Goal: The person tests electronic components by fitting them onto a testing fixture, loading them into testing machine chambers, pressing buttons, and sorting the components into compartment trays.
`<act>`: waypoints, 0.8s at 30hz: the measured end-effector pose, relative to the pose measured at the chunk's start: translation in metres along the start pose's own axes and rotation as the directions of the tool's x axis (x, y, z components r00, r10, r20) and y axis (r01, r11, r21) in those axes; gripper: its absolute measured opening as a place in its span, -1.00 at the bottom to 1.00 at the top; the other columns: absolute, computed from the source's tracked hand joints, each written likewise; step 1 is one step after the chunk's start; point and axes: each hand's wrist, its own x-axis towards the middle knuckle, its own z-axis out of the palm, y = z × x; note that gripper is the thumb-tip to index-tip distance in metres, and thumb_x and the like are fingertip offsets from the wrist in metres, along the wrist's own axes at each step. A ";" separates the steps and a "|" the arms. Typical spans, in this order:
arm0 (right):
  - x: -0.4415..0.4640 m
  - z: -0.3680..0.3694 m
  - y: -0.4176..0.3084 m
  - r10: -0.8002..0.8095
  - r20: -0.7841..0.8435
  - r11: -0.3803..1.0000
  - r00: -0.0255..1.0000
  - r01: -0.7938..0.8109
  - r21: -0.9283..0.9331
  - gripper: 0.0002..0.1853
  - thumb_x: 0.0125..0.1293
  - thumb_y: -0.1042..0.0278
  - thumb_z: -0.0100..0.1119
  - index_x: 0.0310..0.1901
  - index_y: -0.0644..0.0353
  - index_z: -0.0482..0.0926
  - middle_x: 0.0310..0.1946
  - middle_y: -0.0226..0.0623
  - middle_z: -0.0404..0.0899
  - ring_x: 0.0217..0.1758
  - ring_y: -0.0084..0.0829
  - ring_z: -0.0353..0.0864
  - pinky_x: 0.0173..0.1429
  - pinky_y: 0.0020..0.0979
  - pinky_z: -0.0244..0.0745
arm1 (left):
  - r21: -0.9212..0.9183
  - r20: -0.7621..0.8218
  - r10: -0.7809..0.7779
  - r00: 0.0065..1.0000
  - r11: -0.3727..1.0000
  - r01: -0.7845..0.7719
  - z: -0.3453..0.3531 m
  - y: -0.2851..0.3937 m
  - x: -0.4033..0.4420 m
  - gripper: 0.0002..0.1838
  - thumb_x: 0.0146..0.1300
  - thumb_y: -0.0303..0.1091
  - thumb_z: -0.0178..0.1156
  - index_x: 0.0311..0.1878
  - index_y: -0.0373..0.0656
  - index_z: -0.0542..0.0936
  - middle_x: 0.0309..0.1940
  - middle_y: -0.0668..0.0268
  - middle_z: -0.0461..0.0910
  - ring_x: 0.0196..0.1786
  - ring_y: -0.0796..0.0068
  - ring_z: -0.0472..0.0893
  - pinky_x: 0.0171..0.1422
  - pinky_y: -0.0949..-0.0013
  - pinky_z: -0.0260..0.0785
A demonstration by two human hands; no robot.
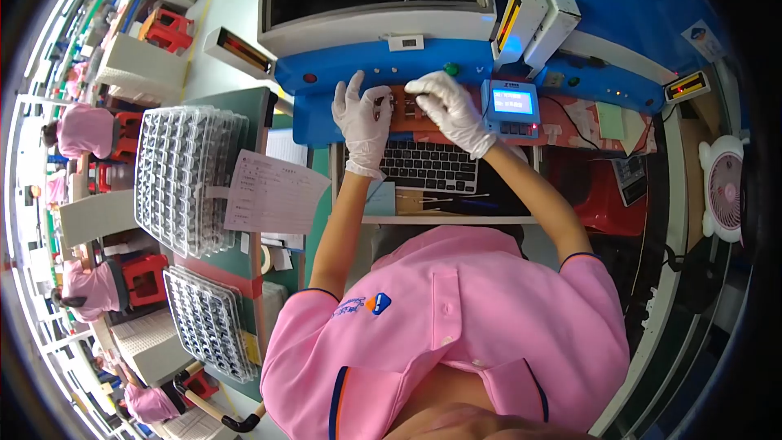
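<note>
Both hands wear white gloves and work over an orange-brown fixture block (405, 120) at the front of the blue machine. At its left end is my left hand (363, 126), with thumb and forefinger closed at a small dark, shiny part and the other fingers raised. My right hand (457, 116) reaches over the right side of the block, its fingertips pinched together. Whatever lies between those fingertips is too small to make out. Just below the hands, a black keyboard (432, 167) sits in an open drawer.
A small blue control box with a lit screen (512, 103) stands right of the hands. Stacked clear trays (191, 179) of parts and a paper form (273, 194) are at left. A pink fan (723, 187) is far right. Several people in pink shirts sit at far left.
</note>
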 end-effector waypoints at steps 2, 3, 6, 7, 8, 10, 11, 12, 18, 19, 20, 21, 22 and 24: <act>0.015 0.002 0.008 0.000 0.027 0.999 1.000 -0.001 0.048 -0.71 0.30 0.66 0.19 0.03 0.15 0.59 -0.10 -0.33 0.55 -0.01 -0.40 0.59 0.06 -0.40 0.53 | -0.301 -0.059 0.021 0.998 0.953 -0.038 -0.003 -0.002 0.022 -0.62 0.20 -0.41 0.34 0.11 -0.03 0.60 0.27 0.19 0.48 0.33 -0.04 0.41 0.39 0.05 0.28; 0.027 0.000 0.011 -0.076 -0.011 0.997 0.997 0.076 -0.002 -0.73 0.32 0.64 0.18 0.02 0.15 0.60 -0.09 -0.34 0.56 -0.04 -0.44 0.58 0.03 -0.44 0.51 | -0.443 -0.090 0.027 0.996 0.894 -0.064 -0.005 -0.002 0.038 -0.57 0.21 -0.41 0.32 0.18 -0.05 0.57 0.28 0.19 0.46 0.32 -0.03 0.41 0.39 0.04 0.26; 0.064 -0.004 -0.003 -0.099 -0.102 0.995 0.990 0.096 -0.034 -0.77 0.34 0.59 0.18 0.00 0.17 0.63 -0.09 -0.35 0.57 -0.11 -0.50 0.56 -0.01 -0.49 0.48 | -0.356 -0.252 0.145 0.957 0.906 -0.231 -0.029 0.014 0.125 -0.54 0.30 -0.46 0.19 0.29 -0.14 0.48 0.22 0.15 0.52 0.26 0.08 0.48 0.34 0.11 0.33; 0.092 -0.009 -0.019 0.013 -0.137 0.999 0.990 -0.008 0.034 -0.77 0.33 0.58 0.18 -0.01 0.17 0.64 -0.11 -0.34 0.58 -0.12 -0.47 0.58 0.00 -0.46 0.49 | -0.329 -0.262 0.168 0.950 0.910 -0.252 -0.020 0.009 0.160 -0.55 0.33 -0.46 0.14 0.30 -0.13 0.47 0.21 0.14 0.53 0.24 0.10 0.50 0.33 0.12 0.35; 0.120 -0.009 -0.017 -0.142 -0.257 0.990 0.956 0.134 -0.048 -0.76 0.32 0.57 0.19 -0.01 0.17 0.64 -0.12 -0.31 0.59 -0.11 -0.42 0.59 0.02 -0.43 0.50 | -0.129 -0.251 0.248 0.936 0.950 -0.286 0.000 -0.002 0.197 -0.57 0.36 -0.44 0.10 0.30 -0.14 0.46 0.19 0.11 0.55 0.22 0.11 0.53 0.29 0.16 0.41; 0.178 -0.009 -0.005 -0.320 -0.369 0.947 0.873 0.279 -0.161 -0.76 0.31 0.56 0.20 0.00 0.16 0.63 -0.13 -0.28 0.59 -0.11 -0.38 0.61 0.03 -0.40 0.51 | 0.075 -0.241 0.340 0.909 0.940 -0.332 0.034 -0.014 0.245 -0.58 0.40 -0.41 0.06 0.31 -0.16 0.44 0.17 0.07 0.56 0.19 0.12 0.57 0.25 0.21 0.46; 0.204 -0.008 0.009 -0.344 -0.403 0.937 0.848 0.284 -0.202 -0.75 0.29 0.55 0.21 -0.01 0.14 0.62 -0.12 -0.23 0.58 -0.07 -0.28 0.61 0.06 -0.36 0.53 | 0.123 -0.047 0.309 0.950 0.946 -0.302 0.048 -0.016 0.264 -0.63 0.39 -0.39 0.05 0.24 -0.15 0.48 0.16 0.12 0.56 0.21 0.13 0.55 0.24 0.19 0.46; 0.227 -0.009 0.024 -0.371 -0.437 0.926 0.819 0.289 -0.244 -0.74 0.26 0.53 0.22 -0.01 0.12 0.60 -0.11 -0.18 0.57 -0.04 -0.17 0.61 0.08 -0.33 0.55 | 0.179 0.143 0.259 0.955 0.943 -0.282 0.062 -0.016 0.279 -0.67 0.38 -0.36 0.04 0.18 -0.15 0.52 0.16 0.17 0.55 0.22 0.14 0.53 0.23 0.16 0.45; 0.298 -0.011 0.118 -0.198 -0.534 0.925 0.822 -0.023 -0.379 -0.76 0.22 0.54 0.21 -0.07 0.14 0.62 -0.08 -0.12 0.59 0.00 -0.08 0.61 0.11 -0.24 0.54 | 0.016 0.217 0.304 0.928 0.949 -0.314 0.106 -0.042 0.287 -0.71 0.27 -0.49 0.12 0.06 -0.09 0.58 -0.04 0.08 0.56 0.04 0.07 0.59 0.12 0.13 0.51; 0.302 -0.010 0.122 -0.107 -0.547 0.923 0.830 -0.122 -0.366 -0.76 0.21 0.56 0.22 -0.07 0.14 0.63 -0.08 -0.11 0.60 0.01 -0.08 0.61 0.12 -0.24 0.53 | -0.112 0.189 0.306 0.933 0.951 -0.289 0.109 -0.048 0.288 -0.70 0.25 -0.51 0.15 0.05 -0.10 0.59 -0.06 0.08 0.57 0.02 0.07 0.59 0.13 0.13 0.50; 0.306 -0.009 0.126 -0.108 -0.547 0.925 0.830 -0.117 -0.360 -0.76 0.21 0.56 0.22 -0.07 0.14 0.63 -0.08 -0.11 0.60 0.01 -0.08 0.61 0.12 -0.24 0.53 | -0.239 0.159 0.301 0.940 0.936 -0.259 0.111 -0.054 0.291 -0.69 0.23 -0.53 0.18 0.04 -0.11 0.61 -0.09 0.08 0.57 0.00 0.06 0.60 0.13 0.13 0.50; 0.307 -0.011 0.122 -0.068 -0.526 0.916 0.848 -0.156 -0.370 -0.75 0.21 0.55 0.21 -0.06 0.14 0.63 -0.06 -0.11 0.60 0.03 -0.08 0.61 0.13 -0.23 0.53 | -0.234 0.158 0.297 0.942 0.938 -0.257 0.114 -0.061 0.294 -0.69 0.23 -0.53 0.18 0.04 -0.11 0.61 -0.09 0.08 0.57 0.00 0.06 0.60 0.13 0.13 0.50; 0.306 -0.013 0.119 -0.025 -0.502 0.903 0.864 -0.196 -0.382 -0.75 0.22 0.54 0.21 -0.06 0.15 0.63 -0.05 -0.12 0.60 0.05 -0.07 0.61 0.14 -0.23 0.53 | -0.311 0.124 0.298 0.947 0.918 -0.248 0.120 -0.067 0.299 -0.71 0.24 -0.49 0.22 0.05 -0.11 0.63 -0.09 0.11 0.59 -0.03 0.15 0.62 0.08 0.17 0.52; 0.306 -0.012 0.114 0.027 -0.472 0.887 0.881 -0.239 -0.394 -0.75 0.23 0.53 0.20 -0.05 0.15 0.64 -0.03 -0.12 0.60 0.07 -0.07 0.61 0.15 -0.22 0.53 | -0.458 0.063 0.287 0.956 0.859 -0.228 0.128 -0.079 0.303 -0.71 0.26 -0.40 0.31 0.05 -0.12 0.66 -0.09 0.17 0.63 -0.11 0.33 0.66 -0.03 0.26 0.57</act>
